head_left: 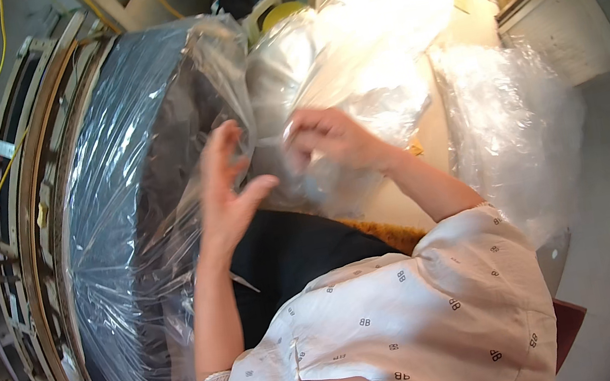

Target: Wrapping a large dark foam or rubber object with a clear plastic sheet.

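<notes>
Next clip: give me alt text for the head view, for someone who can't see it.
A person's right hand pinches crumpled clear plastic film while the left hand, fingers spread, is raised beside a large dark round object wrapped in plastic. Round wooden frames stand at left, more loose plastic at right.

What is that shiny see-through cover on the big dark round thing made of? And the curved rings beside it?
The clear crinkly wrap over the big dark round object looks like thin plastic film: glossy, see-through and wrinkled. The right hand pinches it; the left hand is open beside it. The stacked curved pale hoops look like wood, tan and matte, though that is less sure.
</notes>
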Tool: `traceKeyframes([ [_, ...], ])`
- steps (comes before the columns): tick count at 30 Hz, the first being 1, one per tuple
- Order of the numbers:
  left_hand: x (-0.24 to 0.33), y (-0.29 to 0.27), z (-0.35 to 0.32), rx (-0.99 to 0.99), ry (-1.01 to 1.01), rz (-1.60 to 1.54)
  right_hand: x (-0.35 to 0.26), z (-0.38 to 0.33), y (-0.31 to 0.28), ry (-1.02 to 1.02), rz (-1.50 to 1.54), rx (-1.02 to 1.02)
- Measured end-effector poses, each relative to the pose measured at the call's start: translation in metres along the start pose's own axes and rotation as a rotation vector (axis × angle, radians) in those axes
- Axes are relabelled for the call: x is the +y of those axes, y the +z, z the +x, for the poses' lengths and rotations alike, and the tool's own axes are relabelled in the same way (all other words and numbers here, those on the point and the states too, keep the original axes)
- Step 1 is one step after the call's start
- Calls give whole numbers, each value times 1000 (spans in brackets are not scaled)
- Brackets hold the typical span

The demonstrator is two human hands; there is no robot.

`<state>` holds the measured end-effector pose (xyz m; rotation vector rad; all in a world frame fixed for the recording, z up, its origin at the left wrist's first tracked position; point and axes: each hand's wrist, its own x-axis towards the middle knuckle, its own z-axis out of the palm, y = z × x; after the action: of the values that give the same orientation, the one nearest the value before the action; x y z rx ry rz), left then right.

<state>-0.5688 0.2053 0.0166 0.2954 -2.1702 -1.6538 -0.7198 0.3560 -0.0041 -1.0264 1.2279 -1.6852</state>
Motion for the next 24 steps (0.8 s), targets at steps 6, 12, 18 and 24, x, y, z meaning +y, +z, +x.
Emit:
traceKeyframes([
  [6, 20, 19, -21, -313, -583, -344, -63, 6, 3, -391, -785, -82],
  [12, 109, -80, -59, -74, -226, -249, -21, 26, -98, -110, -1218, 219],
  [18, 67, -191, -104, 713, 195, 72, -116, 32, 60, -171, -290, 6],
  [24, 60, -306, -266, 1044, 753, 267, -45, -37, 239, 887, 396, -1162],
])
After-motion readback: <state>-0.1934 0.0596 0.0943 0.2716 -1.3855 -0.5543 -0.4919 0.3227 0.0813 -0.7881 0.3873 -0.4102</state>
